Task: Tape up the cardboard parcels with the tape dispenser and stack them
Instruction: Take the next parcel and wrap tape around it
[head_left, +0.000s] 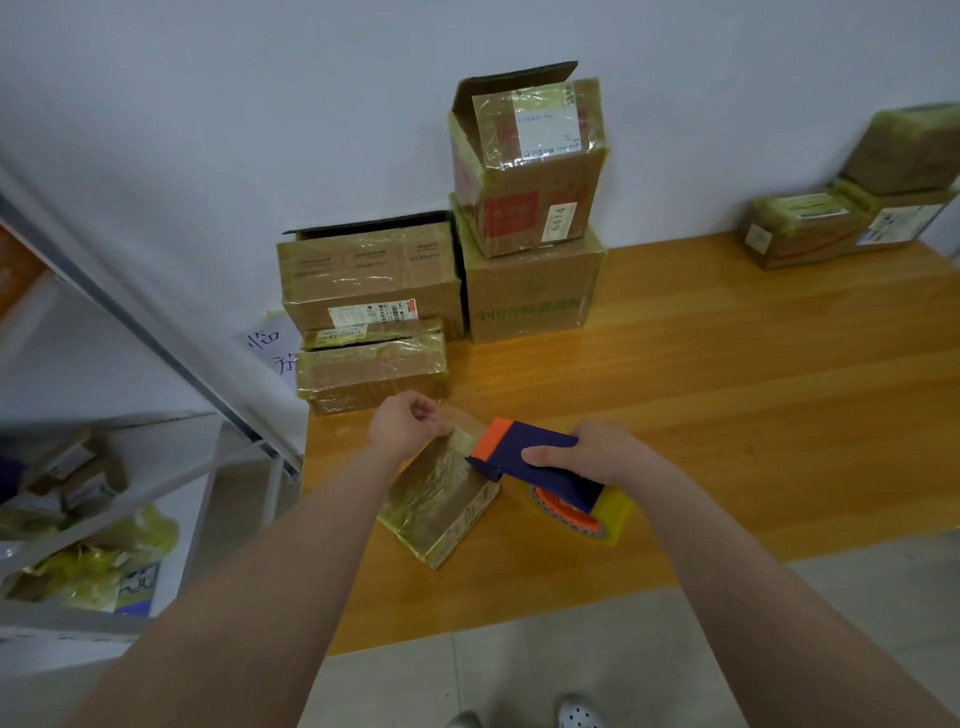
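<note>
My right hand is clamped round the blue-and-orange tape dispenser, at the right far corner of the small parcel lying on the wooden table. My left hand pinches the free end of the clear tape strip above the parcel's far end, and the strip runs across to the dispenser. Behind the parcel, taped boxes are piled against the wall, the topmost one with a flap open. Far to the parcel's right stand more boxes.

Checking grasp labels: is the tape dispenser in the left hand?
No, the right hand grips the tape dispenser while the left hand pinches the pulled-out tape end over the small parcel.
</note>
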